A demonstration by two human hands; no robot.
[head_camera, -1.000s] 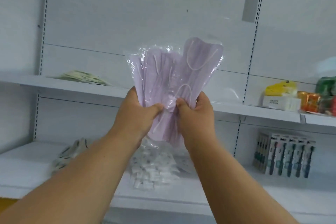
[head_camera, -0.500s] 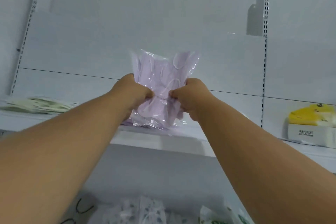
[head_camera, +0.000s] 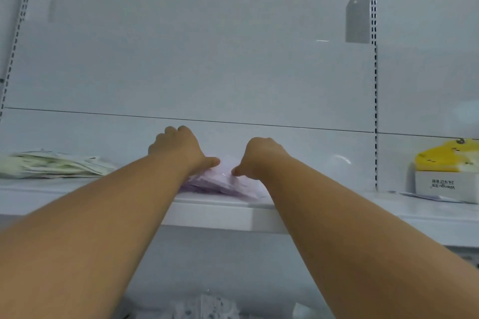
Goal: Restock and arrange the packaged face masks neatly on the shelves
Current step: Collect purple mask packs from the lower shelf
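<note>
The lilac mask packs (head_camera: pixel 223 184) now lie on the shelf (head_camera: pixel 212 215) — left hand (head_camera: pixel 178 147) and right hand (head_camera: pixel 261 158) each pinching them.

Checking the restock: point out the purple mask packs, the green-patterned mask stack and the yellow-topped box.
purple mask packs (head_camera: pixel 220 184): head view, plastic wrap between the hands.
green-patterned mask stack (head_camera: pixel 51 164): head view, middle of the pile.
yellow-topped box (head_camera: pixel 445 184): head view, white front face.

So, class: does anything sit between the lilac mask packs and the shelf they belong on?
Nothing visible does. The lilac mask packs already lie on the shelf, with the left hand and right hand on them.
</note>
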